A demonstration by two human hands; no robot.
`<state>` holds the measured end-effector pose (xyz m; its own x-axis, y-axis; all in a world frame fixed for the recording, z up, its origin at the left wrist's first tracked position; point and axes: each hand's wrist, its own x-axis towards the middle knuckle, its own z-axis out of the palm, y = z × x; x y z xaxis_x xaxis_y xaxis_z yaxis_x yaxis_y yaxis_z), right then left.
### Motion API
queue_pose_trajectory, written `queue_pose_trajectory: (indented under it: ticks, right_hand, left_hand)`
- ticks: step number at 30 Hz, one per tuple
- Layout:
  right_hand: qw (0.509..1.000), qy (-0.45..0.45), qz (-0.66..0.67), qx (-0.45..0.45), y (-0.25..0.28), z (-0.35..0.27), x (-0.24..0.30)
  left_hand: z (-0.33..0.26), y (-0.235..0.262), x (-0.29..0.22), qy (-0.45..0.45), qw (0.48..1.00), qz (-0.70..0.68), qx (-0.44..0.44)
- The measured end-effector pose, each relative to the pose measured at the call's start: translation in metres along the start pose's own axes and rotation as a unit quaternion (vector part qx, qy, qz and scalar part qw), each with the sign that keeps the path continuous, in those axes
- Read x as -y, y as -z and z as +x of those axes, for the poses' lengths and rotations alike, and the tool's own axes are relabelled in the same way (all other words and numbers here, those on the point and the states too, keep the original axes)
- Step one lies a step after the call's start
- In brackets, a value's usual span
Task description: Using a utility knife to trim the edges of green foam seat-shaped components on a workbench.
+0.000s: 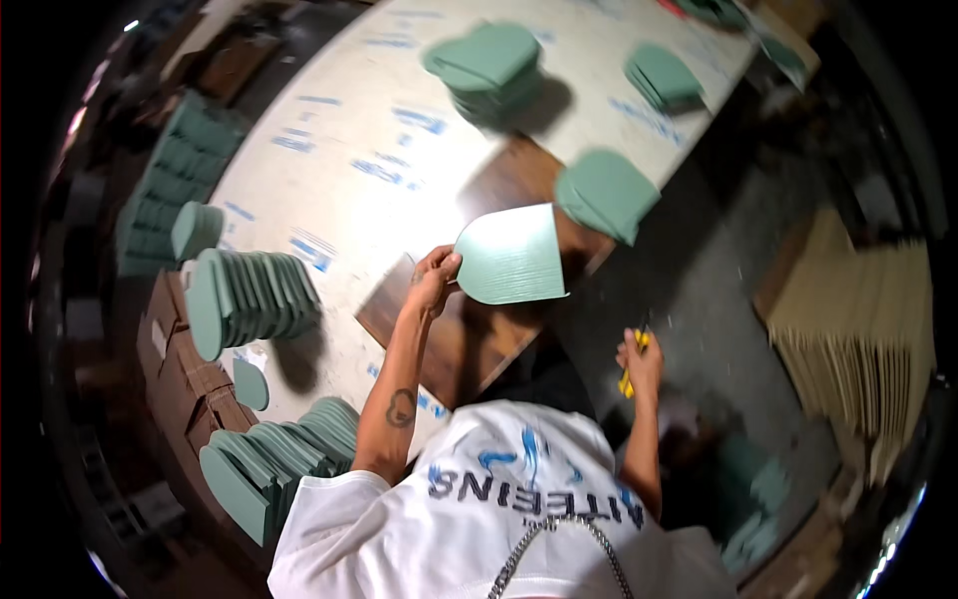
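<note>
My left hand (pixel 433 282) grips a pale green panel (pixel 514 258) by its rounded edge. The panel is flat, with one straight end pointing right, and is held up over a brown wooden board (pixel 454 354) lying on the white table (pixel 339 150). Lower down on the right, away from the table, my right hand (pixel 644 367) is closed round a yellow-handled tool (pixel 627 384) with a dark tip; its exact kind is not clear. Just beyond the held panel, similar green panels (pixel 607 190) lie at the board's right end, jutting over the table edge.
Stacks of green panels stand at the table's far side (pixel 489 65), far right (pixel 661 75), left (pixel 249 299) and near left (pixel 284 459). A single small green piece (pixel 250 384) lies between the left stacks. Brown cardboard boxes (pixel 185 369) border the left; cardboard sheets (pixel 853 319) stand right.
</note>
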<state>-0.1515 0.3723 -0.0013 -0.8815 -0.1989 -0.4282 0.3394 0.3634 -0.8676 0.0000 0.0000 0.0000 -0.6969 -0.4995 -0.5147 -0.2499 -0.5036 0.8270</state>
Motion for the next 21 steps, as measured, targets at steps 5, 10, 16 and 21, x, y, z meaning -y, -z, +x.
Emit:
queue_pose_trajectory:
  ticks: [5, 10, 16, 21]
  right_hand:
    - [0.996, -0.081, 0.029, 0.004, 0.018, -0.078, -0.054]
    - [0.983, -0.142, 0.034, 0.107, 0.005, -0.102, -0.068]
    - [0.969, -0.175, -0.008, 0.173, -0.026, -0.105, -0.036]
    - [0.964, -0.166, -0.095, 0.185, -0.03, -0.107, -0.032]
  left_hand:
    - [-0.033, 0.006, 0.146, -0.032, 0.988, 0.138, -0.064]
    - [-0.069, -0.065, 0.102, -0.347, 0.728, 0.573, -0.145]
    - [-0.048, -0.065, 0.143, -0.378, 0.634, 0.674, -0.043]
    - [-0.031, -0.07, 0.14, -0.29, 0.671, 0.635, -0.252]
